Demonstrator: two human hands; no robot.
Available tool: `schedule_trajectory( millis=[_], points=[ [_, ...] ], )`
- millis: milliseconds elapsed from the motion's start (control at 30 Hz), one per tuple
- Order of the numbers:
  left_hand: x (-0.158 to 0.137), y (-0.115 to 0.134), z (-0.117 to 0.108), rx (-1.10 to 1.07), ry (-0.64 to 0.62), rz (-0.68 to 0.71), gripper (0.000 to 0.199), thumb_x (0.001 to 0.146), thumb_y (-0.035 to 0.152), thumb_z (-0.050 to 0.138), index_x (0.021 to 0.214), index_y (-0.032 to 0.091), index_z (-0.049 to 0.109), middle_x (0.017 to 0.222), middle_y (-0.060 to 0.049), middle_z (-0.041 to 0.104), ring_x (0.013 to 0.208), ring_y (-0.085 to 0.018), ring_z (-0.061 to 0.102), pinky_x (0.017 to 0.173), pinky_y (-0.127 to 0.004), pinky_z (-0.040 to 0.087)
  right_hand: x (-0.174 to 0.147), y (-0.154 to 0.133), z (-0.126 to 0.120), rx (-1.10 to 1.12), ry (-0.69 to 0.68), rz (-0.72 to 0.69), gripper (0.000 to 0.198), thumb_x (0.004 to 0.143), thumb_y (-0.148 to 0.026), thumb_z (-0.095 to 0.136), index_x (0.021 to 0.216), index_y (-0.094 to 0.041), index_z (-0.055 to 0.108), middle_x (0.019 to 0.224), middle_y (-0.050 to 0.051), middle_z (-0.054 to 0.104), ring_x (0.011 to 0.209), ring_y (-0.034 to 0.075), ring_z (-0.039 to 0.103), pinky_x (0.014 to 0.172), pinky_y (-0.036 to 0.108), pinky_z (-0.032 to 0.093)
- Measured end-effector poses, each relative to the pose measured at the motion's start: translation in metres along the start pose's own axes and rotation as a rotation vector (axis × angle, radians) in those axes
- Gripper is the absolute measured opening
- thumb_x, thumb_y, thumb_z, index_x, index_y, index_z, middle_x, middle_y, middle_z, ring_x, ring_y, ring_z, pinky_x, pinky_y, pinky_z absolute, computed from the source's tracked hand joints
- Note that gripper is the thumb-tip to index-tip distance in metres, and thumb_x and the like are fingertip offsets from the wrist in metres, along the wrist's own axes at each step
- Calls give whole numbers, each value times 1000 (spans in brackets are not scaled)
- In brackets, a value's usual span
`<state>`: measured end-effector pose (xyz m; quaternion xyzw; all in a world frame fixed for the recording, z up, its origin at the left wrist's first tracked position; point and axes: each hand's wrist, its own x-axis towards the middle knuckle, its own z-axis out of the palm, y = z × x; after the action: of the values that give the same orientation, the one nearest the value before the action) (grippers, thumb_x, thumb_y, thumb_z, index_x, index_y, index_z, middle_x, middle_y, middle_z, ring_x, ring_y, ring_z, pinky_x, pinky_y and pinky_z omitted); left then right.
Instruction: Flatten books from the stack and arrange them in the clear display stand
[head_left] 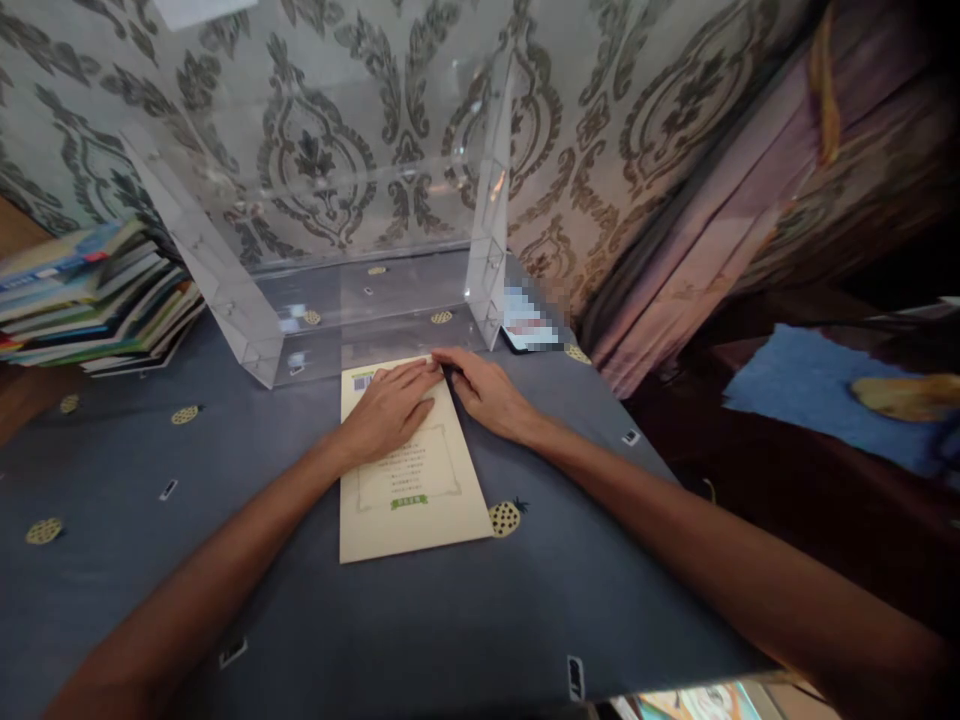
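A cream-coloured thin book lies flat on the table, with a barcode at its far left corner and a green label with printed text, upside down to me, near its front. My left hand rests flat on its upper half, fingers stretched towards the far right corner. Beside that corner, my right hand touches the edge with its fingertips, the thumb apart from the index finger. Just beyond the book stands a transparent acrylic rack with upright side panels.
A stack of books stands at the left. Right of the rack lies a phone-like device, partly blurred out. The blue-grey tablecloth has pineapple prints. Patterned wallpaper is behind, a pink curtain at the right, and blue cloth lower down.
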<state>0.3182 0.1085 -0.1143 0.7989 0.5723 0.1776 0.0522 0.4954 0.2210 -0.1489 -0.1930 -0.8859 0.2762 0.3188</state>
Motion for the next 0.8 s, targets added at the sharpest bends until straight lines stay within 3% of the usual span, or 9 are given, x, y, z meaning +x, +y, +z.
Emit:
schedule_trajectory(
  millis=[400, 800],
  points=[
    [-14, 11, -10, -27, -43, 241, 36, 102, 20, 40, 127, 21, 65, 137, -10, 66, 136, -27, 54, 106, -52, 39, 0, -7, -2, -80, -66, 23, 44, 93, -13, 36, 133, -17, 54, 122, 12, 69, 111, 27, 62, 100, 47, 50],
    [-52, 48, -17, -101, -191, 321, 38, 102, 19, 43, 130, 31, 65, 144, -5, 61, 143, -27, 44, 120, -64, 20, 0, -12, -3, -122, -103, 54, 45, 93, -11, 35, 133, -21, 53, 125, 8, 68, 116, 26, 60, 105, 45, 47]
  ],
)
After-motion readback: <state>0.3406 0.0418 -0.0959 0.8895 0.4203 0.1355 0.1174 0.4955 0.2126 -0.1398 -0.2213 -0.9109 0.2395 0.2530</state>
